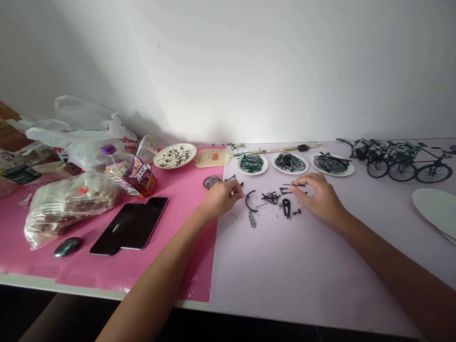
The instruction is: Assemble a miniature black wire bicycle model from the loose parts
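Note:
My left hand [221,197] is curled close over the table, thumb and fingers drawn together; what they hold, if anything, is too small to make out. A dark model-bicycle part lies just behind it, and a spoked wheel [211,182] sits to its left. My right hand [318,197] pinches a thin black rod-like part [298,185] between thumb and fingers. Between both hands lie loose model-bicycle parts: a curved black strip [251,202], a black chain guard [286,208], a grey flat piece [252,220] and a small black crank-like piece [297,212].
White plates hold green parts [251,164], wheels [290,162] and black parts [331,163]. Assembled model bicycles [402,166] stand right, near white plates [434,209]. Left are a bowl [159,165], bottle [130,171], plastic bag [71,204], phones [130,225] and mouse [67,247].

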Demonstrator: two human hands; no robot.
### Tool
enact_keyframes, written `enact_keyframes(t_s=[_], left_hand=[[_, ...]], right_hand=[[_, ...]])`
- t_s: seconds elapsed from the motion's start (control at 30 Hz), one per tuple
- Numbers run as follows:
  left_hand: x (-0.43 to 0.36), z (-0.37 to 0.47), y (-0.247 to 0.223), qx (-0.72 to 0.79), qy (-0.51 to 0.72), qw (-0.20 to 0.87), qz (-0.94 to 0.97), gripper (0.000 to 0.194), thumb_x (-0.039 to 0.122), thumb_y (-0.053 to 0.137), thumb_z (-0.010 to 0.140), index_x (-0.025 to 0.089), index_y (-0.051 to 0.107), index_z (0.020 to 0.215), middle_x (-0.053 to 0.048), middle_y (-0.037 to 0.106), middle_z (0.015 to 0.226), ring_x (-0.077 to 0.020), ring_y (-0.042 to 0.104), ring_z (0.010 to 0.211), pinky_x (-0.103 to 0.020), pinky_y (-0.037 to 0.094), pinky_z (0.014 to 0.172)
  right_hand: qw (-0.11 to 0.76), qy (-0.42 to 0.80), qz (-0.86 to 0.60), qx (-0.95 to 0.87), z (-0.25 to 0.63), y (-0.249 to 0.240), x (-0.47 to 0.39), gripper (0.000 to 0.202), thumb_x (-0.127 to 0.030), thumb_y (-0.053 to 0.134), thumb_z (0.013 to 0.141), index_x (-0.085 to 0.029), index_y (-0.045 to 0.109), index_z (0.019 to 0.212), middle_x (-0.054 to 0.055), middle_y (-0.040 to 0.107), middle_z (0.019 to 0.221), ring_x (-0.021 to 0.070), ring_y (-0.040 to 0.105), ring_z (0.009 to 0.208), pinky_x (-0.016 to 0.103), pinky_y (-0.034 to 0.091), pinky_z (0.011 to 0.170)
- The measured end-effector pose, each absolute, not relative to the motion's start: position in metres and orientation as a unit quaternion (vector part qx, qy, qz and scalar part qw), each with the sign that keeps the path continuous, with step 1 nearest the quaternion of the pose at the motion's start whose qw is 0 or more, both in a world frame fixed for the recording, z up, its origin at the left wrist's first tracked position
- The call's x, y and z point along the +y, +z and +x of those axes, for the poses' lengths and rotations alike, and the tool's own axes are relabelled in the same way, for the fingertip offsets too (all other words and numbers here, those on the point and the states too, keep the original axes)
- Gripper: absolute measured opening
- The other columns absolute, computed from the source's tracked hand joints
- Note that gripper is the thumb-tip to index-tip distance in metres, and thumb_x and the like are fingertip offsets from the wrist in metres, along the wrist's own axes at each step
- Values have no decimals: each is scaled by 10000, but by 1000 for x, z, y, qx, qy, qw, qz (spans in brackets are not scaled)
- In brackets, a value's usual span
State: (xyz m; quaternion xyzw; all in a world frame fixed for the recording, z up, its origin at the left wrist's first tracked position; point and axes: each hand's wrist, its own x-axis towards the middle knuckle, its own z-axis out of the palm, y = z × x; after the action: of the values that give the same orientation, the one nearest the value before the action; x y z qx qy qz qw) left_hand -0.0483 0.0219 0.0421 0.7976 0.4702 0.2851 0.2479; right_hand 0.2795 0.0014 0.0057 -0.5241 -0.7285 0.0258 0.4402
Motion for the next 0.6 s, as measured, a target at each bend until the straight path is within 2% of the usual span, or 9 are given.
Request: enact_keyframes(t_s=[0.17,0.33,0.47,0.6], left_hand=[[18,-48,51,457,262,270,806,267,105,455,883,230,671,787,-19,754,755,-187,649,687,-279,454,688],[19,-50,53,462,214,277,815,294,136,468,915,226,649,702,-36,741,711,-195,644,672,-287,434,668],[20,-54,52,464,220,272,814,120,211,636,879,231,672,766,-37,739,737,-195,619,650,-286,408,611],[21,-55,52,437,236,330,803,156,212,605,895,210,647,744,-33,723,705,-170,602,638,-278,435,635]], right_hand=[[447,26,-519,-728,278,5,1,204,-481,698,947,-287,733,899,71,759,961,326,665,1053,510,557,948],[446,28,-518,-729,276,6,-1,204,-484,702,948,-289,732,896,71,760,958,324,667,1054,501,563,942],[445,31,-518,-730,275,7,-1,216,-489,695,953,-282,730,900,76,763,955,328,670,1055,510,560,952],[446,33,-509,-735,276,6,-1,201,-478,705,952,-286,735,899,68,762,957,321,672,1045,502,564,944]])
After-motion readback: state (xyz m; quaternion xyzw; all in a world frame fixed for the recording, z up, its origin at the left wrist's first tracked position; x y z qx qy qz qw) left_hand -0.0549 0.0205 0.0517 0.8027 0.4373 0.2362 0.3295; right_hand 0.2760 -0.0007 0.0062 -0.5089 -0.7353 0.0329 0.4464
